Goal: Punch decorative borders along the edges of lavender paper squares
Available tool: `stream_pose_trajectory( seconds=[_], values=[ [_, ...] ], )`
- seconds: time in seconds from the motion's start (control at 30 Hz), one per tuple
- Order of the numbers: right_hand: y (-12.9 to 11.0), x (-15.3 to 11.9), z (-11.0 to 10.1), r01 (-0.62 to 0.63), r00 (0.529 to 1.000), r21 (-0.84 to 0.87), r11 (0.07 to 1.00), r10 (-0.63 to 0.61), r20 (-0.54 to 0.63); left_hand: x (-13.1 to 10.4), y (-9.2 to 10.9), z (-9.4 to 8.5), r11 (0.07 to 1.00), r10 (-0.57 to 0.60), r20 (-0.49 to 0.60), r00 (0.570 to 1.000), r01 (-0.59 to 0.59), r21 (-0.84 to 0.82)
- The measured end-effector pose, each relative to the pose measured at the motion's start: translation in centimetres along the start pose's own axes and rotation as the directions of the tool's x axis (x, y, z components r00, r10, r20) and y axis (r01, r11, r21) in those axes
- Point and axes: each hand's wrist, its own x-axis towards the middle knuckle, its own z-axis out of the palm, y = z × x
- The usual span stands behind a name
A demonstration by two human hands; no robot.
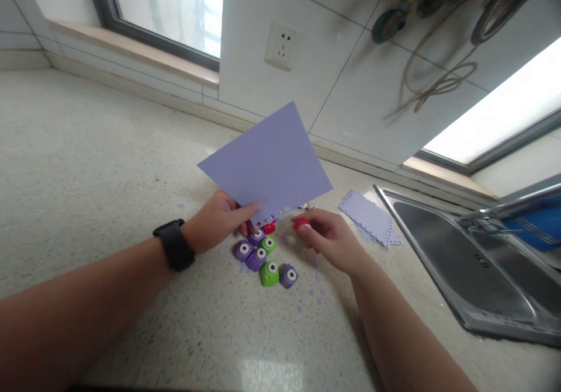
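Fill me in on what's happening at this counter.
The left hand holds up a lilac sheet with holes along its near edge. The right hand grips a small red piece, apparently a craft punch, beside that edge. Purple punches and green punches stand below on the counter, with paper scraps scattered around. More sheets, already hole-edged, lie near the sink.

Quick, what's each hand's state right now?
Left hand: closed, holding a rectangular lavender paper sheet.
Right hand: closed, holding a small red object, probably a craft punch.
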Motion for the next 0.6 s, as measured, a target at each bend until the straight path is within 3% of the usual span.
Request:
stream_pose_trajectory(
  seconds=[0.07,0.13,0.3,0.6],
  values=[
    [-0.8,-0.1,-0.1,0.069,0.997,-0.216,0.974,-0.062,0.036,0.2,-0.3,-0.1,1.000,0.014,-0.006,1.000,-0.014,-0.017],
    [-1.5,-0.2,-0.1,0.061,0.997,-0.330,0.942,-0.041,0.067,0.3,-0.5,-0.2,0.999,0.022,0.003,1.000,-0.022,-0.034],
    [-2.2,-0.4,0.0,0.012,0.991,-0.421,0.907,0.045,0.125,0.3,-0.7,-0.3,0.998,0.035,-0.013,0.999,-0.035,-0.048],
    [-1.1,-0.1,0.5,0.199,0.973,-0.518,0.832,-0.105,0.205,0.9,-1.7,-0.5,0.988,0.069,-0.057,0.996,-0.076,-0.133]
  ],
)
